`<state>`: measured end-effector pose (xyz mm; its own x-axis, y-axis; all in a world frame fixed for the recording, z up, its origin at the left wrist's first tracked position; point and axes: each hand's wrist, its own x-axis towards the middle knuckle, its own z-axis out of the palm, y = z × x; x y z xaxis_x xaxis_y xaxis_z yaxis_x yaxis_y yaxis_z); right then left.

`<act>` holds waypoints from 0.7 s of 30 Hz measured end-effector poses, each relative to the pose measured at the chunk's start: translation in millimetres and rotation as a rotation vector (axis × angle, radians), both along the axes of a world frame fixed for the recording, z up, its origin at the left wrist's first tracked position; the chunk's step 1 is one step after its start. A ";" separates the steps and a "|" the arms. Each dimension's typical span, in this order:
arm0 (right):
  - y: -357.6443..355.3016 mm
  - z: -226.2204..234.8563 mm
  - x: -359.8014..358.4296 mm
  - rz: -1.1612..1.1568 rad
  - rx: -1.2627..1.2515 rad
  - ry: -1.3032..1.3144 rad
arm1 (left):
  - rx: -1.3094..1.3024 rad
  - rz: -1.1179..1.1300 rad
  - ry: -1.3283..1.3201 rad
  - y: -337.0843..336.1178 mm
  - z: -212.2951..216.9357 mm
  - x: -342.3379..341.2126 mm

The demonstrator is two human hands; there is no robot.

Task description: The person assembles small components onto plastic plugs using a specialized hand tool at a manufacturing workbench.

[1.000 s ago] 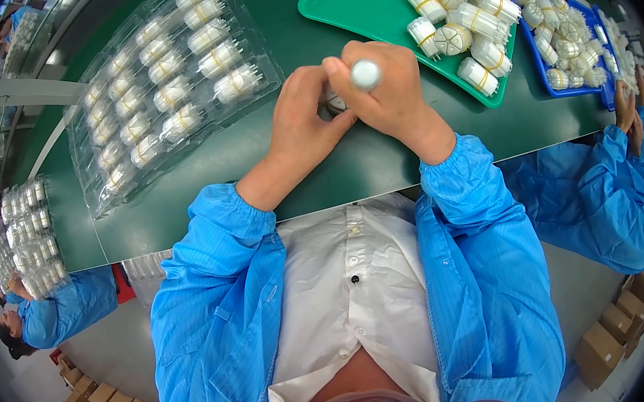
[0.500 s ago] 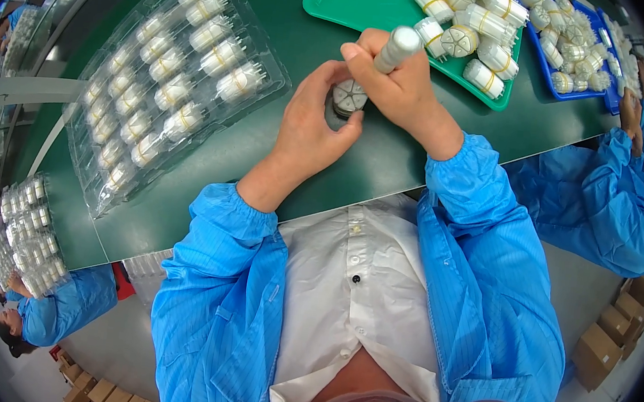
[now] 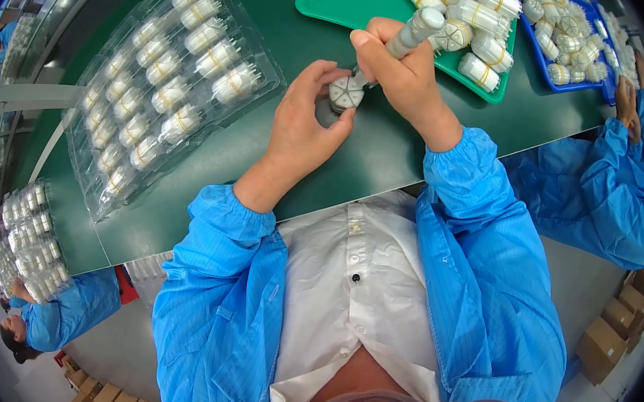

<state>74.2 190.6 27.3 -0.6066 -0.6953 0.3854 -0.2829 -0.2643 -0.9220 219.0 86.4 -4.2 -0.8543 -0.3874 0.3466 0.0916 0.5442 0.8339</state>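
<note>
On the green tabletop a short round part (image 3: 346,95) stands, its pale top split into wedge-shaped segments. My left hand (image 3: 300,124) curls around it, fingers at its far side and thumb at its near edge. My right hand (image 3: 411,85) grips a thick grey-white, stick-shaped tool (image 3: 420,28) with a rounded end. This tool slants down to the left, and its narrow lower end is at the part's far right edge. Whether that end touches the part is hard to see.
A clear plastic blister tray (image 3: 257,37) with rows of white banded cylinders lies left. Similar cylinders fill a green tray (image 3: 334,6) and a blue tray (image 3: 577,93) at the right. Co-workers in blue (image 3: 574,188) sit right and left (image 3: 79,313). Cardboard boxes (image 3: 602,340) stand on the floor.
My right hand and the tool have shifted slightly up and right, uncovering the tool's lower end and more of the round part. My left hand has moved slightly left and stays around the part.
</note>
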 end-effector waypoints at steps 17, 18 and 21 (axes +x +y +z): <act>2.1 3.6 0.8 0.006 -0.039 -0.061 | 0.117 -0.056 -0.032 0.6 -1.3 -1.3; 0.5 -0.5 -0.5 0.004 -0.005 0.018 | 0.121 -0.058 0.006 1.4 -3.0 -2.3; -2.5 -4.9 -2.3 -0.008 0.064 0.152 | 0.136 -0.053 0.035 1.7 -8.3 -5.3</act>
